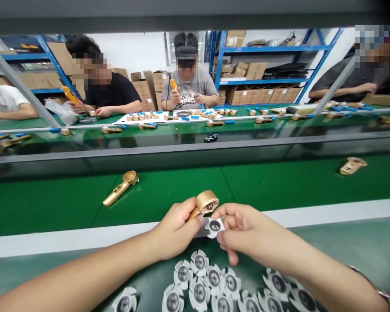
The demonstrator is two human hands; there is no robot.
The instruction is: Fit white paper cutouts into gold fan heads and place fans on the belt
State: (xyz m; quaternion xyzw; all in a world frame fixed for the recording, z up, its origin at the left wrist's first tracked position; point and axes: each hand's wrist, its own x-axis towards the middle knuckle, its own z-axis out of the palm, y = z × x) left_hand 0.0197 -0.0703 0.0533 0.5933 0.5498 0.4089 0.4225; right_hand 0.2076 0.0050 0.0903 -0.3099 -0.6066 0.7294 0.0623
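Left hand (177, 229) grips gold handle (205, 203) above green belt (169, 190); right hand (243, 229) pinches white disc (214, 226) just below its round head. More discs (199, 277) lie beneath wrists.

Both hands meet in front, fingertips almost touching.
Left hand (175, 229) curled closed; right hand (243, 232) pinching, forearms angled inward.

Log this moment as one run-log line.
left hand: holds gold handheld part | right hand: pinches white flower-shaped sticker beside it | more stickers on bench
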